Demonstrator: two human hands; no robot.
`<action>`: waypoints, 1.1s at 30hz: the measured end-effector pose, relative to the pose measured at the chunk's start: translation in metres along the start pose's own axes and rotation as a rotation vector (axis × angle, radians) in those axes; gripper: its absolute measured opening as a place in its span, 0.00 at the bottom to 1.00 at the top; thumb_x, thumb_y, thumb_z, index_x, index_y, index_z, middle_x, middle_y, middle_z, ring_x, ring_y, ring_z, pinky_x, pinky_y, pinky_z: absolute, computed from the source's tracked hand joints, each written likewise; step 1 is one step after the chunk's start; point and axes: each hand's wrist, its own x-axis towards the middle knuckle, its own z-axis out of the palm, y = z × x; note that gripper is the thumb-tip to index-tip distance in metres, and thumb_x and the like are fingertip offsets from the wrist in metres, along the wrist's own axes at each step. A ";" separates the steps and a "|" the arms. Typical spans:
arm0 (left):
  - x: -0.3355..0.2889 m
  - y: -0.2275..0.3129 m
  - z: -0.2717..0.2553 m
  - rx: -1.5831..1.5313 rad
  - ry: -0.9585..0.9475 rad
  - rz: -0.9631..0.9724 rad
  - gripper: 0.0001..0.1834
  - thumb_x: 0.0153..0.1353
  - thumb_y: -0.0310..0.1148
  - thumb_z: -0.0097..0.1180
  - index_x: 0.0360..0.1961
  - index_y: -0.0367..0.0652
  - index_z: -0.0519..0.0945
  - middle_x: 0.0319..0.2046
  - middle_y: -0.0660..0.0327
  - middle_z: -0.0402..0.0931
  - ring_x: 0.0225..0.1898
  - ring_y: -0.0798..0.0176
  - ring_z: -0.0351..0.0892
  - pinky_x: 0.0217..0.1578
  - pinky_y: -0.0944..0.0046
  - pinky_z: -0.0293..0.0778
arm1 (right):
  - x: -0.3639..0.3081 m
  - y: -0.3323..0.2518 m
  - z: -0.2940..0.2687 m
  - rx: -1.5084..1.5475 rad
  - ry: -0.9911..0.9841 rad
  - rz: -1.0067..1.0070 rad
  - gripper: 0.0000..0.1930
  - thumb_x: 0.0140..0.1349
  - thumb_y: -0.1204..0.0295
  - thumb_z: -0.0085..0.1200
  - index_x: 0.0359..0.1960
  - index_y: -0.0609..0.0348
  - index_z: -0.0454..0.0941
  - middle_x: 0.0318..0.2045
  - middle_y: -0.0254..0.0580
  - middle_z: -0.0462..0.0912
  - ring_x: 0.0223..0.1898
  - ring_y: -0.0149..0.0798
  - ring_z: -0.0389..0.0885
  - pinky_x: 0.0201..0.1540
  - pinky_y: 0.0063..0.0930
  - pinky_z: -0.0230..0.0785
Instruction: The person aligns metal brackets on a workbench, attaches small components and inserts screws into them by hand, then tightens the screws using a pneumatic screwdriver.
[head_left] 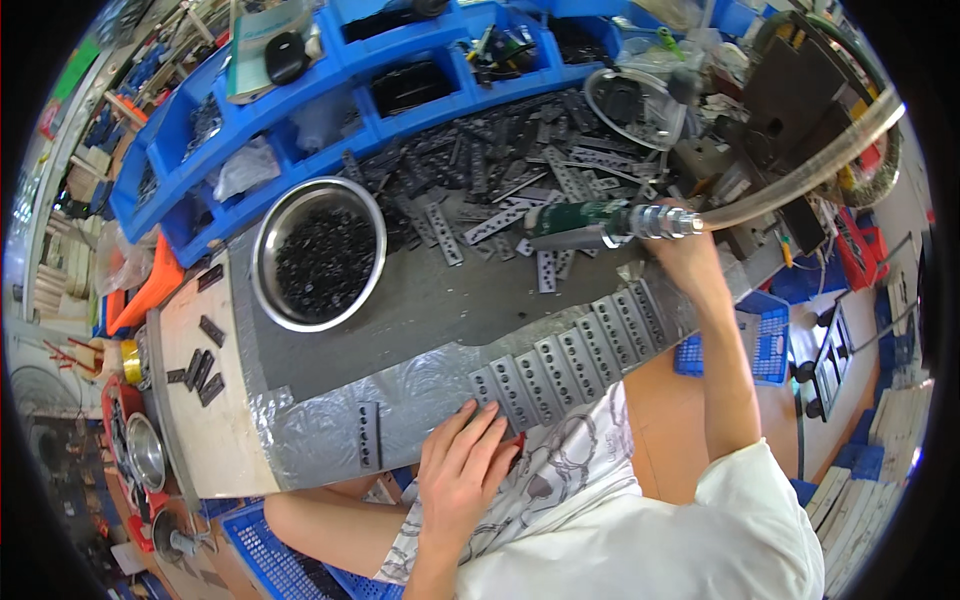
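A row of flat grey metal strips (pixel 560 365) with dark round holes or screws lies side by side along the table's near edge. At the row's left end, the fingertips of my left hand (pixel 460 470) rest on the strips, fingers stretched out and holding nothing. My right hand (pixel 685 262) is round a green air screwdriver (pixel 575 222), its fingers mostly hidden behind the tool. A clear hose (pixel 810 175) runs from the tool's silver coupling to the upper right. Left of my left hand, a single dark strip (pixel 370 435) lies apart.
A steel bowl (pixel 262 290) of small black parts stands on the left of the table. Beyond it, loose metal strips (pixel 445 235) lie heaped before blue bins (pixel 290 95). Several dark pieces (pixel 205 365) lie at the left edge. A blue basket (pixel 770 345) stands right of the table.
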 end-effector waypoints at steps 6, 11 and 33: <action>-0.013 -0.035 -0.054 0.279 0.165 -0.394 0.20 0.57 0.26 0.73 0.52 0.39 0.86 0.47 0.53 0.85 0.48 0.47 0.84 0.52 0.51 0.77 | -0.051 -0.035 -0.041 0.380 -0.062 0.123 0.13 0.65 0.73 0.64 0.48 0.68 0.81 0.38 0.33 0.85 0.43 0.28 0.82 0.49 0.26 0.74; -0.004 -0.042 -0.068 0.459 0.058 -0.372 0.14 0.61 0.24 0.68 0.49 0.36 0.85 0.44 0.51 0.83 0.43 0.45 0.83 0.47 0.50 0.77 | -0.112 -0.070 -0.040 0.605 -0.215 0.213 0.12 0.62 0.80 0.68 0.46 0.63 0.83 0.40 0.31 0.85 0.42 0.23 0.81 0.48 0.21 0.73; 0.013 0.036 -0.028 -0.853 0.045 -0.558 0.13 0.64 0.17 0.70 0.49 0.26 0.85 0.42 0.52 0.87 0.39 0.66 0.88 0.38 0.70 0.84 | -0.169 -0.129 0.000 0.604 -0.562 -0.379 0.15 0.63 0.80 0.67 0.49 0.61 0.79 0.45 0.43 0.82 0.41 0.43 0.87 0.40 0.33 0.83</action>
